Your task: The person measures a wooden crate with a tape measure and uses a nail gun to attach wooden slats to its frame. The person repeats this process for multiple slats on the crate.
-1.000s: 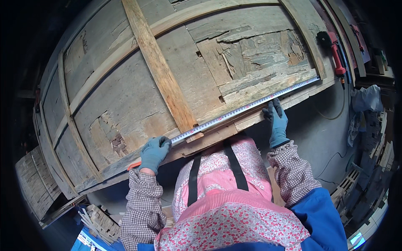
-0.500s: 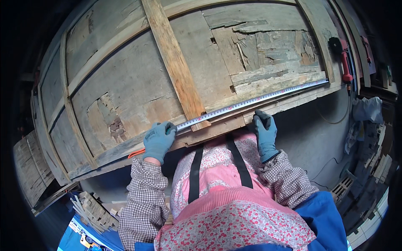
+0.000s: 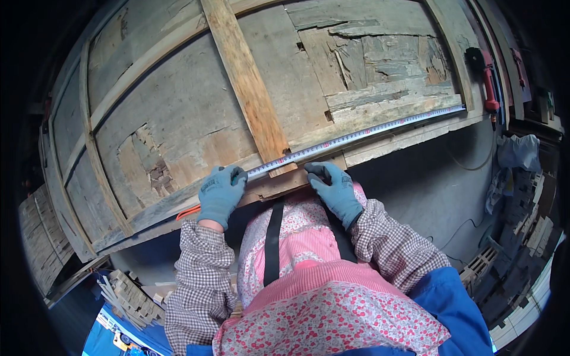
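Note:
A tape measure's white blade [image 3: 356, 136] lies along the near wooden rail of a large framed plywood panel [image 3: 178, 101], reaching to a crosspiece near the right end. My left hand [image 3: 221, 194], in a grey-blue glove, is closed around the tape measure at the blade's near end; its case is mostly hidden. An orange loop [image 3: 189, 212] sticks out beside that hand. My right hand [image 3: 333, 188], gloved alike, is at the panel's near edge, just right of the end of the middle wooden batten [image 3: 252, 89]. Its fingers are pinched together; whatever they hold is not clear.
A red and black cordless power tool [image 3: 488, 83] lies at the panel's right end. Stacked wood scraps [image 3: 133, 299] sit at lower left, more wood pieces [image 3: 528, 228] at right. A plastic bag [image 3: 518, 152] hangs at right. The panel's surface is cracked and peeling.
My right hand has moved left along the panel's near edge, toward the middle batten's end. My left hand stays at the tape measure, and the blade lies as before.

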A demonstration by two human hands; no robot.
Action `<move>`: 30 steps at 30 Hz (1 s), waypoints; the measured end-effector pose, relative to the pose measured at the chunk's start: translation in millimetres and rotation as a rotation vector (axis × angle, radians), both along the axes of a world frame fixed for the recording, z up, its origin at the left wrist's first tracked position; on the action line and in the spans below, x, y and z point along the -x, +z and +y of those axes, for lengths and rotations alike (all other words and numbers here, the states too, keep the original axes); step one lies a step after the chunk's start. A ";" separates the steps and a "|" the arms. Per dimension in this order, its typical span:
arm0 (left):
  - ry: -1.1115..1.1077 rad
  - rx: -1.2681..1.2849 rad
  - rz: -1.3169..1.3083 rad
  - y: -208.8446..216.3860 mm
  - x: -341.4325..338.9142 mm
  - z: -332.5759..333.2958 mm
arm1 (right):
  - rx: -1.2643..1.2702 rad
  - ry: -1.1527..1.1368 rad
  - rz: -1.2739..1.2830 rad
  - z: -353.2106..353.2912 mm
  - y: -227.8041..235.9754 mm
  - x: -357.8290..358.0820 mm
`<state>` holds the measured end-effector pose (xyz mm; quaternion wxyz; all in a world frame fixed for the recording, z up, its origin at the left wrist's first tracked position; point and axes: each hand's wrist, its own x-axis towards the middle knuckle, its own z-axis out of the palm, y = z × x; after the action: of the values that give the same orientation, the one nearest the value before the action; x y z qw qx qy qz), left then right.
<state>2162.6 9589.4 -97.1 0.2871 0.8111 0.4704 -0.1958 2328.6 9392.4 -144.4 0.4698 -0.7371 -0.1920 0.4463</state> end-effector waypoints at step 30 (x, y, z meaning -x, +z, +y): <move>-0.065 -0.029 -0.037 -0.6 3.3 -5.4 | 0.065 0.102 -0.183 8.0 -7.6 -2.4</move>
<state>2159.3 9584.0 -97.8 0.2775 0.8335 0.4412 -0.1833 2331.0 9400.3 -152.1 0.4026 -0.7790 -0.2569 0.4064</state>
